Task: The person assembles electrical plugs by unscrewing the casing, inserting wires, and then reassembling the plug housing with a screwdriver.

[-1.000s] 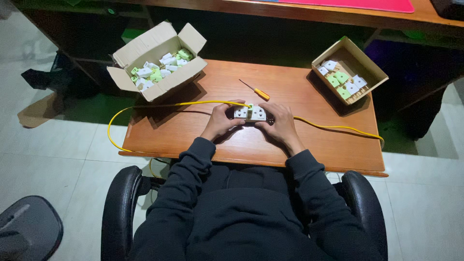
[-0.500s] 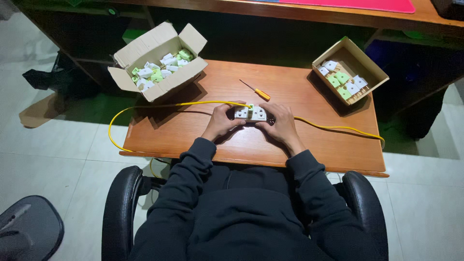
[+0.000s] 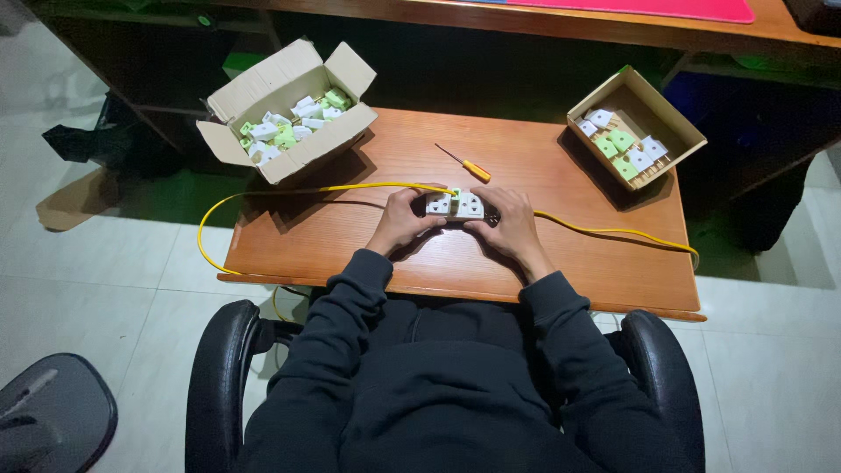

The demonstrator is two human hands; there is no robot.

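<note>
1. L hand [image 3: 405, 223]: fingers curled around the left end of a white socket block [image 3: 456, 206], thumb up on its top face. Closed grip on it.
2. R hand [image 3: 508, 226]: fingers bent around the block's right end, thumb near the top edge. Also gripping it; fingertips on the far side are hidden, so can't tell how far they wrap.
3. Socket block: white, two square faces side by side w/ a small green bit at the top middle. Sits low between both hands, at or just above the wooden table [image 3: 543, 166]; can't tell if it touches. Approx. centre of the tabletop, near the front edge.
4. Yellow cable [image 3: 289, 194]: runs from the block area leftward, loops over the table's left front corner; another stretch goes right behind the R hand toward the table's right edge.
5. Screwdriver [image 3: 465, 164]: orange handle, thin shaft, lies flat just beyond the hands, apart from both.
6. Open cardboard box [image 3: 267, 88], far-left corner: flaps up, heaped w/ white and green plastic parts.
7. Smaller cardboard tray [image 3: 664, 112], far-right corner: tilted, holds a few white and green parts in rows.
8. Person wears a dark long-sleeved top, seated in a black office chair [image 3: 219, 368] pulled up to the table. Pale tiled floor around.
</note>
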